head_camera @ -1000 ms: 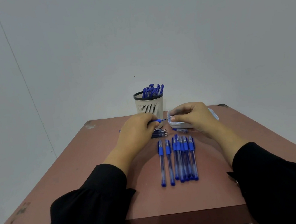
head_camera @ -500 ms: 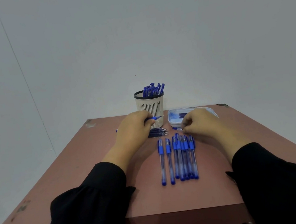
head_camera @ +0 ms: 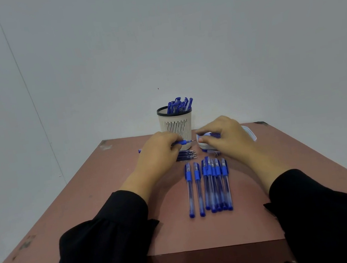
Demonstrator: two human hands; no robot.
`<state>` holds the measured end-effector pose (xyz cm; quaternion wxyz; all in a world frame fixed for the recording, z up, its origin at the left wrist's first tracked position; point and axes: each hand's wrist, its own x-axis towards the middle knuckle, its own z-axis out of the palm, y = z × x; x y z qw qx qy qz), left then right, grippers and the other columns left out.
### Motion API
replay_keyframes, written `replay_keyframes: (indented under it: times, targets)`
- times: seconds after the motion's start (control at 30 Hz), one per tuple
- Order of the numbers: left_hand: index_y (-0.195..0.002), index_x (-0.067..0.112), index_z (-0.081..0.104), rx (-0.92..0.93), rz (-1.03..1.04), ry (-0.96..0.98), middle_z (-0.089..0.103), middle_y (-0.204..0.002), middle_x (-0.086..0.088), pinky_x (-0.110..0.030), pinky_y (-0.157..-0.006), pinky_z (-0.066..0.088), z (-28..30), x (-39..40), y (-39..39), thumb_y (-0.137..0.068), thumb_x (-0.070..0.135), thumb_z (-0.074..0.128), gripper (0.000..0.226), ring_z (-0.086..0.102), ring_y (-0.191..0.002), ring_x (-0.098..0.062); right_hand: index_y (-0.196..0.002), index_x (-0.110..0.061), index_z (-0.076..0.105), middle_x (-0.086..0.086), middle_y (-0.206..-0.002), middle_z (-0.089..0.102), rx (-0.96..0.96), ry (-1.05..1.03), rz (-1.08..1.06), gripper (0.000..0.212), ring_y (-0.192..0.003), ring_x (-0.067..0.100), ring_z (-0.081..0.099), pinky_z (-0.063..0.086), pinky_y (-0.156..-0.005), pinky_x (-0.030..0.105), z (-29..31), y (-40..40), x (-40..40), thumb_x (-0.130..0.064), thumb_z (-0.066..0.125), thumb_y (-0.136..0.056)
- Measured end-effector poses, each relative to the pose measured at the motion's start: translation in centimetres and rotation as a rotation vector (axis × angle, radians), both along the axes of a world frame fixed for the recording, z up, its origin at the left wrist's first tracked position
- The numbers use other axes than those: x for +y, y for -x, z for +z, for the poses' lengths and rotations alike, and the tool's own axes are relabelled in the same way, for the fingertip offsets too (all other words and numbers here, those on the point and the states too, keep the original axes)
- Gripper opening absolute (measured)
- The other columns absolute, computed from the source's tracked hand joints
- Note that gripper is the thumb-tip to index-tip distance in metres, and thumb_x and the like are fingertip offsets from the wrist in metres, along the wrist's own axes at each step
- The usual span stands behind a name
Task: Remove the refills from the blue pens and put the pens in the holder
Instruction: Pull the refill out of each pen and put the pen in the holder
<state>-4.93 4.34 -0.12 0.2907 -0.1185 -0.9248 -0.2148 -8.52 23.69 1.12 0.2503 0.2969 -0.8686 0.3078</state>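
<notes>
A cream pen holder (head_camera: 176, 123) with a black rim stands at the back of the table, with several blue pens (head_camera: 180, 104) in it. My left hand (head_camera: 159, 152) grips a blue pen (head_camera: 185, 142) in front of the holder, its tip pointing right. My right hand (head_camera: 224, 139) hovers over a white tray (head_camera: 251, 135). Its fingers are loosely spread, and I see nothing held in them. Several loose refills (head_camera: 186, 155) lie just below my left hand. A row of several blue pens (head_camera: 210, 186) lies lengthwise in the middle of the table.
The brown table (head_camera: 94, 208) ends at a front edge close to my black sleeves. A small blue piece (head_camera: 215, 152) lies between the tray and the pen row. A plain wall stands behind the table.
My right hand has gone from the pen's tip down to the table by the pen row, then up over the tray. My left hand has kept the pen almost still.
</notes>
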Motion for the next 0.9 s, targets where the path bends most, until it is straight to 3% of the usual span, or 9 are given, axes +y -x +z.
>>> replay_keyframes:
  times: [0.23,0.37,0.63,0.9]
  targets:
    - [-0.103,0.02,0.07,0.05,-0.039,0.039,0.067,-0.097,0.006,-0.02,-0.072,0.032,-0.2,0.0,0.2,-0.089,0.016,0.056,0.02,0.051,-0.09,-0.01,-0.102,-0.024,0.075,-0.005,-0.095,0.073,0.114,-0.114,0.029,0.017,-0.096,0.018,0.054,0.043,-0.088,0.047,-0.8,0.6,-0.9,-0.025,0.068,-0.087]
    - [-0.103,0.022,0.07,0.061,0.028,0.03,0.068,-0.098,0.007,-0.033,-0.086,0.041,0.1,-0.8,0.3,-0.091,0.017,0.056,0.019,0.054,-0.095,-0.016,-0.098,-0.025,0.075,-0.007,-0.096,0.071,0.104,-0.154,-0.054,0.015,-0.097,0.017,0.052,0.041,-0.09,0.041,-0.6,1.0,-0.3,-0.022,0.063,-0.089]
    - [-0.106,0.028,0.069,0.103,0.334,0.04,0.069,-0.101,0.006,-0.036,-0.091,0.028,0.4,-5.1,1.1,-0.095,0.023,0.052,0.021,0.049,-0.102,-0.02,-0.101,-0.027,0.072,-0.005,-0.107,0.069,-0.015,-0.254,-0.39,0.021,-0.105,0.021,0.052,0.036,-0.085,0.035,-0.6,2.3,1.1,-0.025,0.052,-0.094]
    - [-0.107,0.028,0.067,0.109,0.402,-0.037,0.068,-0.103,0.006,-0.035,-0.091,0.026,0.5,-5.6,1.5,-0.096,0.023,0.049,0.022,0.047,-0.104,-0.022,-0.099,-0.028,0.071,-0.004,-0.103,0.068,-0.081,-0.366,-0.26,0.017,-0.106,0.02,0.053,0.036,-0.091,0.036,-0.2,1.4,-3.9,-0.029,0.055,-0.092]
